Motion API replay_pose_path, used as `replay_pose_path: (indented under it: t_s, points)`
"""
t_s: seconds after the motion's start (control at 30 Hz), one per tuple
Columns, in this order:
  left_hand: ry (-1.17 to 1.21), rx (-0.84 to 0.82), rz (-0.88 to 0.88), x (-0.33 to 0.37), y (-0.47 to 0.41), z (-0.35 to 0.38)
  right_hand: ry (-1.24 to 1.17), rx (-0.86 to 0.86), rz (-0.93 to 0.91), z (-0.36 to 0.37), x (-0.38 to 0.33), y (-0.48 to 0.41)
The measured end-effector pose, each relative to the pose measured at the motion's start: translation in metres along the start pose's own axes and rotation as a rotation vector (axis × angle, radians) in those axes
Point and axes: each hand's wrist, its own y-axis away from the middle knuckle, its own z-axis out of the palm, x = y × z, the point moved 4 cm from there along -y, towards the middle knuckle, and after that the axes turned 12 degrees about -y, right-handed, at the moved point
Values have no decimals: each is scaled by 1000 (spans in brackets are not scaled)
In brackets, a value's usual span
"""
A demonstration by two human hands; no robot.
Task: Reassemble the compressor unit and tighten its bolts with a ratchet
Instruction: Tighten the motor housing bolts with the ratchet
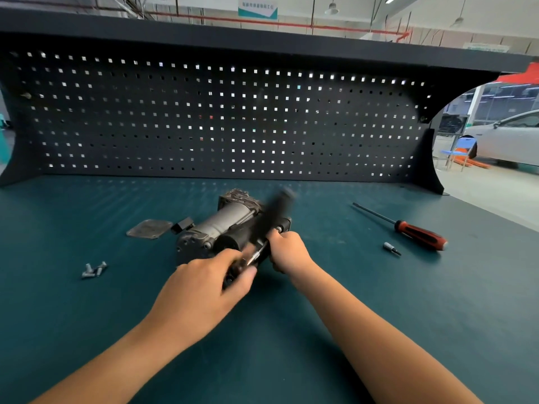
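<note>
teal benchtop [87, 330] | black pegboard [204, 118] | white car [507, 138] | blue chair [459, 151]

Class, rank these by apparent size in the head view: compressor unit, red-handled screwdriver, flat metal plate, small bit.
1. compressor unit, though partly hidden
2. red-handled screwdriver, long but thin
3. flat metal plate
4. small bit

The compressor [221, 228] is sitting on the table [379, 301], a plate [149, 228] lying just left and bolts [94, 269] farther left. A screwdriver [408, 228] and a bit [391, 248] are lying well to its right.
</note>
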Motion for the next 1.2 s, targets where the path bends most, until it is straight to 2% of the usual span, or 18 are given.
replay_pose_path:
  t_s: [0.13,0.2,0.27,0.47,0.53,0.63,0.7,0.83,0.93,1.07,1.13,1.2]
  points:
    - [920,-364,-531,-7,-4,17,-100,4,18,1,0,2]
    - [1075,-395,-590,-6,-2,18,-120,-9,28,1,0,2]
    - [1011,-354,-529,-7,-2,19,-126,-22,40,0,1,2]
    - [510,-132,-220,-13,-4,5,32,60,-54,-6,0,2]
    - [263,-85,-87,-10,0,-1,36,73,-70,-6,0,2]
    - [-41,82,177,1,3,-13,-1,60,-72,-4,-1,0]
    - [-169,152,317,6,5,-15,9,55,-53,-3,-1,0]
    - [-333,248,427,10,8,-10,-66,31,-21,-2,-2,-1]
    - [-261,220,300,7,4,-10,-44,20,-36,-1,-5,-1]
    - [-40,-21,-92,-11,-3,-1,-121,3,2,-1,-2,2]
    - [259,-157,-208,-11,-7,7,-102,1,19,0,0,3]
    - [652,-270,-411,-12,-9,13,-114,-1,28,-1,-1,3]
